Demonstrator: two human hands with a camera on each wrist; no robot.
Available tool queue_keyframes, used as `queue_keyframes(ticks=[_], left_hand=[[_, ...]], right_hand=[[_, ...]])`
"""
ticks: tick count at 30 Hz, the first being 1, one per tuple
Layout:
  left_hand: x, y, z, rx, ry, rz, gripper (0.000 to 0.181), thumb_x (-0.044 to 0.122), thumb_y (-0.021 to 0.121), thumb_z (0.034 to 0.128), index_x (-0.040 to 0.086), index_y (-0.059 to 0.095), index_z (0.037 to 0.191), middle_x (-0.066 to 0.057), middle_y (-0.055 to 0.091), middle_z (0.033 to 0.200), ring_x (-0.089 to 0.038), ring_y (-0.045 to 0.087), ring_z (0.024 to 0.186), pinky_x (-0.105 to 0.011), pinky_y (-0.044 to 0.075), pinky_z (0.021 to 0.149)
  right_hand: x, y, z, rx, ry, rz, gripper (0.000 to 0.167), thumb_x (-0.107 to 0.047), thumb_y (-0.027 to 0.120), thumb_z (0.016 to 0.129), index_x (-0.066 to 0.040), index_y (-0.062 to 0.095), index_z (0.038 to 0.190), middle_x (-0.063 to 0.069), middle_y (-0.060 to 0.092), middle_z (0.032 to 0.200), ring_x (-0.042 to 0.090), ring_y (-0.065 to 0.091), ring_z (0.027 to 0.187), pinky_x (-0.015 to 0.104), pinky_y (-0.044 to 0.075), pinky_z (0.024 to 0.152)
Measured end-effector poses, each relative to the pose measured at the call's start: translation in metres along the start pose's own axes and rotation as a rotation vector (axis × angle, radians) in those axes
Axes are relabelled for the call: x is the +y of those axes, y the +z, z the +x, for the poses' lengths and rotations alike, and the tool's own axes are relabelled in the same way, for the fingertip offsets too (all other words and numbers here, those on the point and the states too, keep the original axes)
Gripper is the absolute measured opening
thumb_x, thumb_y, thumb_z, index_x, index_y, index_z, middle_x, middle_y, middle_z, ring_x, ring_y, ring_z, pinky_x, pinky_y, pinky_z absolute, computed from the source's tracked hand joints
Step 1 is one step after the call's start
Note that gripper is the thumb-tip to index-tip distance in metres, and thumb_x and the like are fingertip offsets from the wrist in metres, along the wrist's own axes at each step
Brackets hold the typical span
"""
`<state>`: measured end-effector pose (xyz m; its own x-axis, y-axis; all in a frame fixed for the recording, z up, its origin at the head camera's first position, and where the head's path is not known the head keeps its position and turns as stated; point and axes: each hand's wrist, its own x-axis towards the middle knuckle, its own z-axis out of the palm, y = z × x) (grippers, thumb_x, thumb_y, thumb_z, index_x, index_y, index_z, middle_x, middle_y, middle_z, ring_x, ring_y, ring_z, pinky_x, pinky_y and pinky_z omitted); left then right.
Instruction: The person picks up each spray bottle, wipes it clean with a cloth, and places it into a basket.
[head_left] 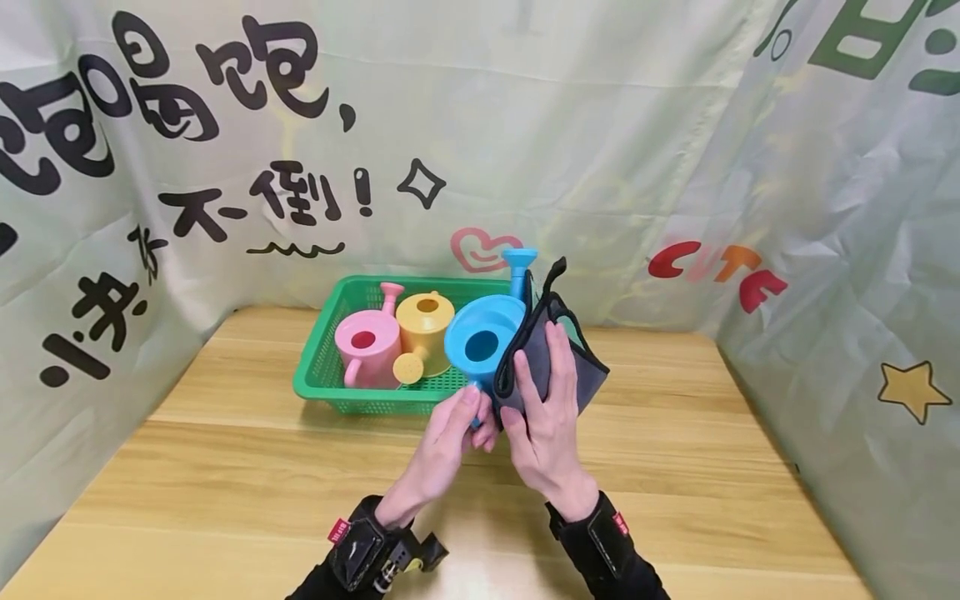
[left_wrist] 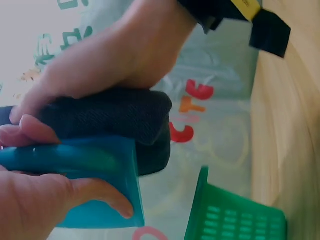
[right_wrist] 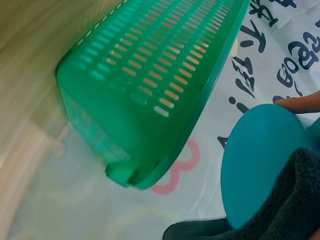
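A blue watering can [head_left: 480,321] is held up over the green basket's right end, tilted so its top opening faces me. My left hand [head_left: 453,425] grips its handle; in the left wrist view my left thumb [left_wrist: 107,192] lies along the can's side. My right hand [head_left: 551,417] presses a dark grey cloth [head_left: 592,379] with black edging against the can's right side, its visible fingers laid nearly straight over the fabric. The cloth hides part of the can. In the right wrist view, the can's smooth blue surface [right_wrist: 257,162] shows beside the cloth.
The green perforated basket [head_left: 360,406] stands at the back of the wooden table [head_left: 247,483]. Inside it are a pink watering can [head_left: 371,358] and a yellow watering can [head_left: 426,333]. A printed fabric backdrop [head_left: 585,150] encloses the table's back and sides.
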<state>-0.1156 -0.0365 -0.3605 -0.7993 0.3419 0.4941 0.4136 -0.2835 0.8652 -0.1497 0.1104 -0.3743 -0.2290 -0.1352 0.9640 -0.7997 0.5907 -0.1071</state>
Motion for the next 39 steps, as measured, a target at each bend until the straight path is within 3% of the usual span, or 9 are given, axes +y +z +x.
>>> queue_keyframes(ticks=[4, 9, 13, 19, 26, 29, 34, 39], left_hand=[[0.003, -0.001, 0.001, 0.026, 0.019, -0.113, 0.041, 0.023, 0.022, 0.1124, -0.003, 0.034, 0.083, -0.001, 0.035, 0.069, -0.013, 0.042, 0.062, -0.024, 0.041, 0.062], [0.01, -0.004, 0.001, 0.042, -0.046, -0.245, 0.035, 0.028, 0.024, 0.1124, 0.012, 0.04, 0.086, 0.006, 0.036, 0.07, -0.01, 0.042, 0.066, -0.02, 0.038, 0.068], [0.014, -0.006, 0.001, 0.037, -0.102, -0.318, 0.034, 0.031, 0.025, 0.1122, 0.017, 0.041, 0.085, 0.007, 0.036, 0.071, -0.008, 0.043, 0.068, -0.019, 0.038, 0.07], [0.012, -0.008, 0.001, 0.042, -0.116, -0.394, 0.033, 0.031, 0.027, 0.1121, 0.018, 0.041, 0.085, 0.006, 0.034, 0.07, -0.007, 0.041, 0.068, -0.018, 0.038, 0.071], [0.01, -0.003, 0.0, 0.039, -0.107, -0.395, 0.033, 0.032, 0.025, 0.1122, 0.016, 0.038, 0.086, 0.007, 0.035, 0.07, -0.006, 0.043, 0.069, -0.018, 0.039, 0.073], [0.007, 0.001, 0.0, 0.044, -0.073, -0.371, 0.034, 0.031, 0.024, 0.1124, 0.015, 0.037, 0.086, 0.006, 0.035, 0.07, -0.008, 0.043, 0.069, -0.018, 0.039, 0.072], [0.002, 0.01, 0.0, 0.059, 0.016, -0.21, 0.041, 0.024, 0.021, 0.1127, 0.0, 0.033, 0.082, -0.002, 0.034, 0.069, -0.012, 0.042, 0.065, -0.021, 0.039, 0.066], [0.0, 0.014, -0.001, 0.068, 0.021, -0.108, 0.044, 0.021, 0.021, 0.1125, -0.009, 0.031, 0.082, -0.014, 0.031, 0.068, -0.014, 0.042, 0.064, -0.023, 0.04, 0.064]], right_hand=[[0.002, -0.004, 0.001, -0.028, -0.053, -0.018, 0.047, -0.035, 0.042, 0.107, -0.024, 0.045, 0.152, 0.029, 0.035, 0.157, 0.049, 0.028, 0.149, 0.056, 0.021, 0.124], [0.002, -0.007, 0.002, -0.06, -0.088, -0.039, 0.04, -0.034, 0.049, 0.105, -0.022, 0.058, 0.142, 0.027, 0.043, 0.153, 0.046, 0.031, 0.149, 0.053, 0.021, 0.125], [0.003, -0.009, 0.002, -0.064, -0.09, -0.04, 0.039, -0.035, 0.049, 0.105, -0.021, 0.061, 0.139, 0.027, 0.047, 0.15, 0.044, 0.034, 0.148, 0.05, 0.022, 0.126], [0.001, -0.009, 0.002, -0.078, -0.072, -0.052, 0.038, -0.035, 0.049, 0.105, -0.021, 0.062, 0.138, 0.027, 0.05, 0.147, 0.043, 0.036, 0.147, 0.051, 0.023, 0.126], [-0.006, -0.01, 0.005, -0.115, -0.033, -0.114, 0.038, -0.034, 0.047, 0.106, -0.019, 0.063, 0.137, 0.025, 0.049, 0.149, 0.044, 0.037, 0.146, 0.052, 0.024, 0.125], [-0.008, -0.01, 0.007, -0.106, -0.02, -0.125, 0.038, -0.033, 0.047, 0.106, -0.017, 0.062, 0.138, 0.025, 0.049, 0.149, 0.045, 0.039, 0.144, 0.054, 0.027, 0.123], [-0.011, -0.009, 0.008, -0.073, 0.025, -0.109, 0.04, -0.031, 0.048, 0.106, -0.017, 0.057, 0.142, 0.027, 0.046, 0.151, 0.048, 0.039, 0.143, 0.057, 0.03, 0.121], [-0.013, -0.007, 0.008, -0.051, 0.049, -0.092, 0.04, -0.03, 0.048, 0.107, -0.018, 0.056, 0.143, 0.028, 0.044, 0.152, 0.048, 0.037, 0.144, 0.059, 0.031, 0.119]])
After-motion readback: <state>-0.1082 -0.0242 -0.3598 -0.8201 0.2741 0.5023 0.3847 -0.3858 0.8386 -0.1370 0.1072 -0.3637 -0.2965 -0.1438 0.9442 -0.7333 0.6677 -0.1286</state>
